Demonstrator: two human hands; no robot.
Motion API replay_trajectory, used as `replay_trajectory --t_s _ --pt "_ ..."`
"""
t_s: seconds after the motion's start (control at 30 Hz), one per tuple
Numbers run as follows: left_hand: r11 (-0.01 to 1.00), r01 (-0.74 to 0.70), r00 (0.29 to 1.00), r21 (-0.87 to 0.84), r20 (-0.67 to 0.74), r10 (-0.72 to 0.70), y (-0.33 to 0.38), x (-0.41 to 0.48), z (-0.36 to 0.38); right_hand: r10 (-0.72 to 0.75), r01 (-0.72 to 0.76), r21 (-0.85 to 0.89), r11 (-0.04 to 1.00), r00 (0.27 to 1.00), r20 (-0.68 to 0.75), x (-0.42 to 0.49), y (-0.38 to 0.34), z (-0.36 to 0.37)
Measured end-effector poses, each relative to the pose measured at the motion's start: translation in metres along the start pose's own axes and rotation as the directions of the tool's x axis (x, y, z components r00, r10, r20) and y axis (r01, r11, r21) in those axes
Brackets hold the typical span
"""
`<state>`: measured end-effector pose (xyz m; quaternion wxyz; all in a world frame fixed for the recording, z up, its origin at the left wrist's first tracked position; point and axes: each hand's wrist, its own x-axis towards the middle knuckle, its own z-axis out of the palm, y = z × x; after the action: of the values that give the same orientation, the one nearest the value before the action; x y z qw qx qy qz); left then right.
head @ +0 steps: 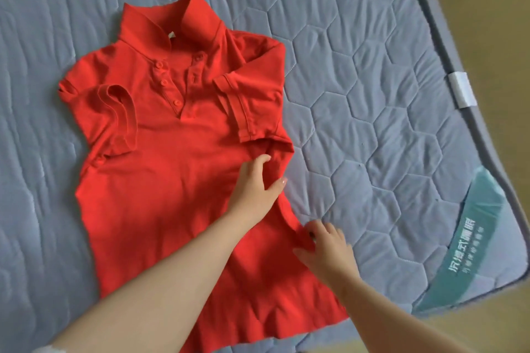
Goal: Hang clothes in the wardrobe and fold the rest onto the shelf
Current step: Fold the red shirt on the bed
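Quilted grey-blue mattress [358, 71] fills nearly my whole head view, its hexagon stitching running out to a piped edge at three o'clock. Beyond that edge I see a strip of tan floor [504, 3]. A white strap [461, 90] wraps the piping at about two o'clock, and a teal label [470, 255] with pale printed characters covers the mattress corner at four o'clock.

From where I watch, the red polo shirt [172, 175] lies flat and face up at the centre of the mattress. Its collar stands toward twelve o'clock and its hem comes down toward six. The placket is unbuttoned, with the buttons showing. Both short sleeves are folded inward over the chest, one at nine o'clock of the placket and one at three.

My left hand [255, 183] reaches across the shirt from seven o'clock and sits on its right side just below the folded sleeve. Its fingers are curled into a bunched fold of the fabric and the thumb is spread toward three o'clock, so it grasps the shirt. My right hand [327, 249] comes in from five o'clock at the shirt's side edge. Its fingertips are curled onto that edge and its thumb rests on the red cloth, gripping the shirt there.
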<state>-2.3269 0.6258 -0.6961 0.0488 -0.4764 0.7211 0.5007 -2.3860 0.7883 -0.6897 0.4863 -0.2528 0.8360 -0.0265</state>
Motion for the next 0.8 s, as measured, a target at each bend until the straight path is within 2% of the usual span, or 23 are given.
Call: replay_trajectory --t_s 0.03,0.07,0.17,0.27,0.33,0.4,0.47,0.53,0.6,0.67,0.73,0.8 --pt "0.999 -0.001 1.000 0.036 0.028 0.000 -0.001 -0.002 0.006 0.035 -0.035 -0.011 0.999 0.999 0.019 -0.006 0.008 0.007" --pt "0.997 -0.008 1.000 0.081 0.028 0.006 -0.001 -0.004 0.011 0.066 -0.068 0.052 0.996 0.998 0.023 -0.011 0.015 0.010" --pt "0.967 0.019 1.000 0.254 0.018 -0.024 0.000 -0.006 0.026 0.167 -0.152 0.337 0.929 0.986 -0.015 -0.018 0.031 0.021" --pt "0.869 -0.051 0.968 0.492 0.237 -0.078 0.006 -0.011 0.047 0.279 -0.266 0.462 0.846 0.959 0.041 -0.021 0.041 0.028" --pt "0.850 -0.150 0.919 0.505 0.389 -0.069 0.009 -0.023 0.060 0.309 -0.319 0.483 0.815 0.945 0.104 -0.024 0.049 0.034" --pt "0.843 -0.214 0.898 0.493 0.440 -0.030 0.005 -0.035 0.065 0.320 -0.340 0.506 0.792 0.939 0.130 -0.026 0.052 0.038" --pt "0.832 -0.255 0.911 0.492 0.410 0.037 -0.007 -0.045 0.061 0.321 -0.340 0.530 0.776 0.938 0.131 -0.030 0.051 0.038" --pt "0.866 -0.259 0.933 0.428 0.342 0.111 -0.016 -0.051 0.055 0.314 -0.331 0.556 0.762 0.941 0.129 -0.035 0.046 0.036" --pt "0.950 -0.161 0.966 0.269 0.242 0.095 -0.014 -0.053 0.047 0.287 -0.297 0.578 0.760 0.952 0.111 -0.040 0.042 0.034" --pt "0.987 -0.057 0.996 0.154 0.079 0.045 -0.004 -0.047 0.037 0.263 -0.263 0.600 0.756 0.961 0.089 -0.045 0.038 0.032" --pt "0.978 -0.037 0.992 0.204 -0.115 0.061 0.012 -0.030 0.024 0.254 -0.255 0.588 0.767 0.963 0.087 -0.049 0.037 0.031" --pt "0.942 -0.099 0.963 0.321 -0.209 0.172 0.030 -0.006 0.012 0.242 -0.251 0.575 0.778 0.966 0.094 -0.050 0.037 0.031"
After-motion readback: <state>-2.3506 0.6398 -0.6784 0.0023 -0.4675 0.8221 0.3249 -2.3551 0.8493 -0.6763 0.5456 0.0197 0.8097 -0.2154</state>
